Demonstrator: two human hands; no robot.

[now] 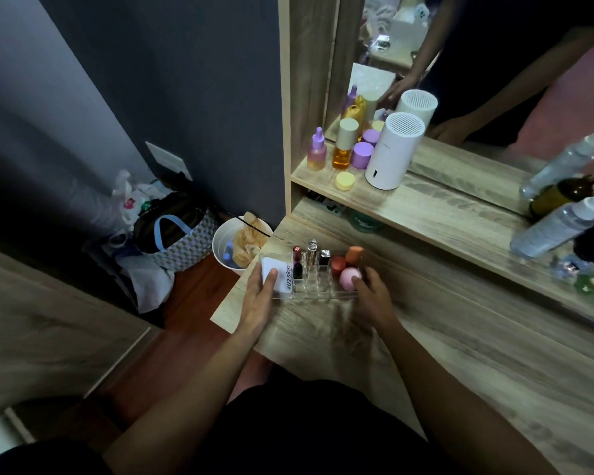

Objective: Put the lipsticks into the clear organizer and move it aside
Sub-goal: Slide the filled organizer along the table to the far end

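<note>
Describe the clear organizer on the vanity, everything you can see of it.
The clear organizer looks like transparent acrylic, split into a grid of small square slots. It sits upright on the wooden vanity top, near its left edge. Lipsticks stand in the back slots; the front slots look empty. Makeup sponges fill its right end, a white box its left. The left hand and right hand hold its two ends.

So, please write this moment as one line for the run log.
lipsticks upright in organizer | left hand and right hand at its ends | near table corner
</note>
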